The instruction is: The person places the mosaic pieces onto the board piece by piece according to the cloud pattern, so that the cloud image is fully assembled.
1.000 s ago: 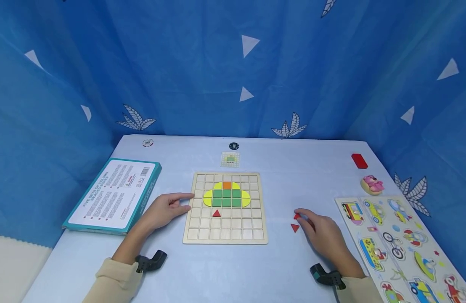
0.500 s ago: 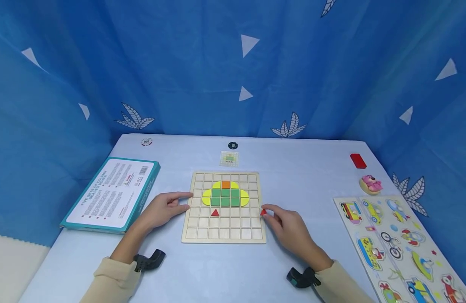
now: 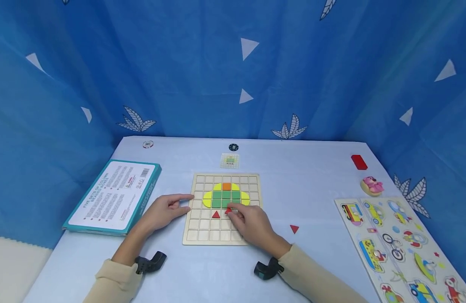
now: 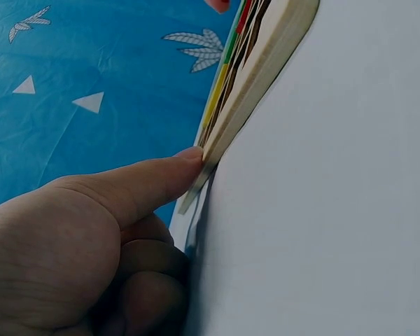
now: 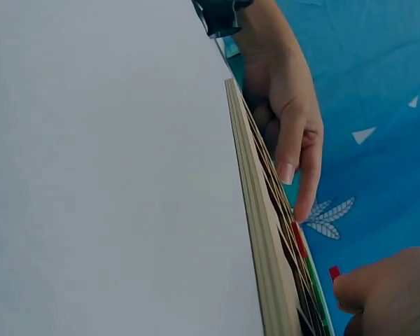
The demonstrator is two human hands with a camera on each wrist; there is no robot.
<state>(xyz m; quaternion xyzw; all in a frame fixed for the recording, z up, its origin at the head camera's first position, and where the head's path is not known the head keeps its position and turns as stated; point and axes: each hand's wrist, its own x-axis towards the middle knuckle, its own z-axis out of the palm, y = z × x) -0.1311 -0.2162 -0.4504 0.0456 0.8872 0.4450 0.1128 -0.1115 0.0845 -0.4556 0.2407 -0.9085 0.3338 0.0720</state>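
Observation:
A wooden grid board (image 3: 202, 235) lies mid-table, bearing green squares (image 3: 216, 203), an orange square (image 3: 226, 186), yellow rounded pieces (image 3: 207, 199) and a red triangle (image 3: 215, 215). My left hand (image 3: 162, 211) touches the board's left edge with extended thumb and index finger. Between thumb and index finger of my right hand (image 3: 253, 223) is a second red triangle (image 3: 228, 211), held over the board just right of the first. The right wrist view catches its red edge (image 5: 334, 273) above the board's surface. A third red triangle (image 3: 294, 229) lies on the table right of the board.
Behind the board lies a small pattern card (image 3: 230, 160), with a dark round chip (image 3: 234, 147) beyond. A teal-edged box (image 3: 113, 195) sits at left. A picture puzzle board (image 3: 397, 240), a pink figurine (image 3: 372, 185) and a red block (image 3: 359, 162) are at right.
My right hand has carried a red triangle leftward from the table at right to over the board. The left hand has stayed at the board's left edge.

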